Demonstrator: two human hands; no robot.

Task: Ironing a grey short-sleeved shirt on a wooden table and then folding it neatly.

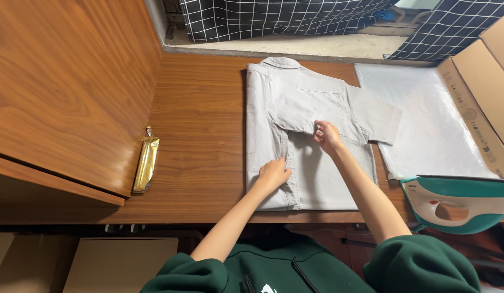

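A wooden surface spreads under both hands, and on it a pale grey shirt lies partly folded, its long axis running straight away from the person, collar at the far end. A clear plastic sheet lies to the right of the hands, a teal and white iron nearer on that side. The left hand rests flat on the shirt's near part, fingers together. The right hand, farther out, pinches the folded sleeve edge. A gold packet lies well left.
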